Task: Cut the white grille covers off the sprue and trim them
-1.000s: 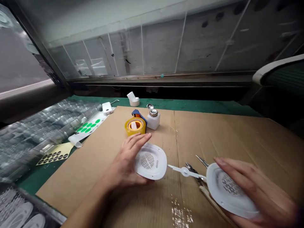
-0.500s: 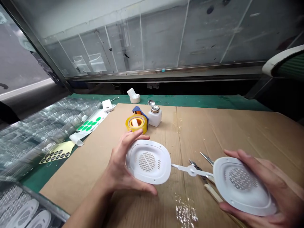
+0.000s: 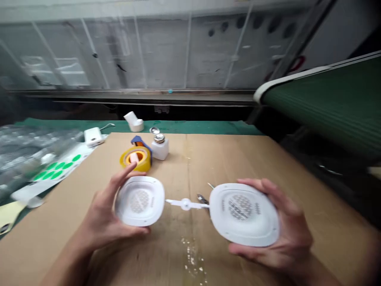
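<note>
the white perforated shell (image 3: 139, 201) in the left hand (image 3: 98, 216) and the second shell (image 3: 244, 214) in the right hand (image 3: 287, 226) have been turned flatter and brought level; the metal tool (image 3: 203, 199) is now largely hidden, and the green panel (image 3: 327, 99) is seen larger.

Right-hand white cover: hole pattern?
White cover: round central hole cluster, short rows either side; head view.
</note>
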The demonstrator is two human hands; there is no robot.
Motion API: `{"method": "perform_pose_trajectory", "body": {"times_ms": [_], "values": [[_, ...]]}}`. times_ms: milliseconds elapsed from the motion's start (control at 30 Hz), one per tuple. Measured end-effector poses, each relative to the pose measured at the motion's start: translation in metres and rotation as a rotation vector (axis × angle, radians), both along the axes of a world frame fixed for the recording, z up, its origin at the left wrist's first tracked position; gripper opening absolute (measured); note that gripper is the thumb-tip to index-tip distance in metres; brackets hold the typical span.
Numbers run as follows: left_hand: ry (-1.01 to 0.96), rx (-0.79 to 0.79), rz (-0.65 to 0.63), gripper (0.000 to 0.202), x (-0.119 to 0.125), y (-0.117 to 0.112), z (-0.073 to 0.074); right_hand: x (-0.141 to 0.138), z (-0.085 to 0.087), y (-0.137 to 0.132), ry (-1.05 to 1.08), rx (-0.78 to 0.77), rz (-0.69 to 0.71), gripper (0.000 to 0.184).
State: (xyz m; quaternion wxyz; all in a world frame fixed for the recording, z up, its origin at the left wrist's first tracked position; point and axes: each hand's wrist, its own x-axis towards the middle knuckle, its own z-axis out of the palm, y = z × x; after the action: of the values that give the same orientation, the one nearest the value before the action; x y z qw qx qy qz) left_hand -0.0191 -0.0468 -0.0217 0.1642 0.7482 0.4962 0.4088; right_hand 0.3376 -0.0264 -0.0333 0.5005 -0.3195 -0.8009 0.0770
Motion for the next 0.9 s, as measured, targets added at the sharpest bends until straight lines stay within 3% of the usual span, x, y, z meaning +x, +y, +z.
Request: {"method": "perform_pose_trajectory", "body": {"times_ms": [133,300,533,700,900], "values": [[0.251,-0.033,-0.013,0.091,-0.001,0.006,-0.003,-0.007,0.008,-0.007,0.086,0.066,0.122,0.103],[0.3,-0.069,-0.009,0.077,0.006,0.006,-0.003,-0.007,0.009,-0.009,0.077,0.033,0.156,0.107],[0.369,-0.04,-0.006,0.084,0.019,0.0,-0.001,-0.007,0.01,-0.008,-0.03,0.061,0.123,0.109],[0.406,-0.068,0.092,0.071,0.024,-0.002,-0.003,-0.007,0.008,-0.001,-0.067,0.001,0.053,0.105],[0.419,-0.084,0.099,0.067,0.023,-0.002,-0.004,-0.008,0.008,-0.001,-0.091,-0.008,0.04,0.101]]}}
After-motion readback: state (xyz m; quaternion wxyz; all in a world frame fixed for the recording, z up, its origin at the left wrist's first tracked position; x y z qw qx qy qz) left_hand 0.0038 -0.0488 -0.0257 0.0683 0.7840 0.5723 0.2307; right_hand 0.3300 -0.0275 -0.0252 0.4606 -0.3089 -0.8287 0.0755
